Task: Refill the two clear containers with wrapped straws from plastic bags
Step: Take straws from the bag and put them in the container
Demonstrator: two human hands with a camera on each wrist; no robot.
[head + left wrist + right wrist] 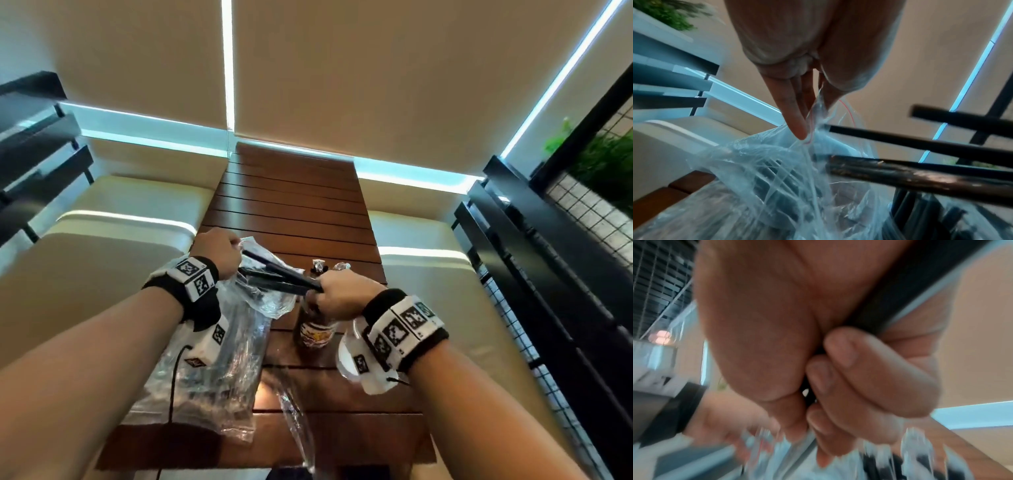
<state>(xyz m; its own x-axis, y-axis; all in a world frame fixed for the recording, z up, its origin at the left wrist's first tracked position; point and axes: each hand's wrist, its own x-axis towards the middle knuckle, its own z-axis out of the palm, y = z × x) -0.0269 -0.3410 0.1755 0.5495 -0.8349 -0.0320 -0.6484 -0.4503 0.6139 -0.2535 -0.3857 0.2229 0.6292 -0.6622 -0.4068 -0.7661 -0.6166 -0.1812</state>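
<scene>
Forearms [102, 342] reach over slatted wooden table [291, 205] between cream benches [102, 246].

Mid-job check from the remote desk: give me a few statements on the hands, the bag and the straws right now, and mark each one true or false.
1. The right hand grips a bundle of black straws. True.
2. The left hand lies flat on the wooden table. False: it is raised, its fingers pinching the mouth of the clear plastic bag.
3. The straws point from the right hand toward the bag's mouth. True.
4. The bag is empty. False: dark straws show inside it in the left wrist view.
5. A brown bottle stands below the right hand. True.
6. Both hands hold the bottle. False: neither does.
</scene>
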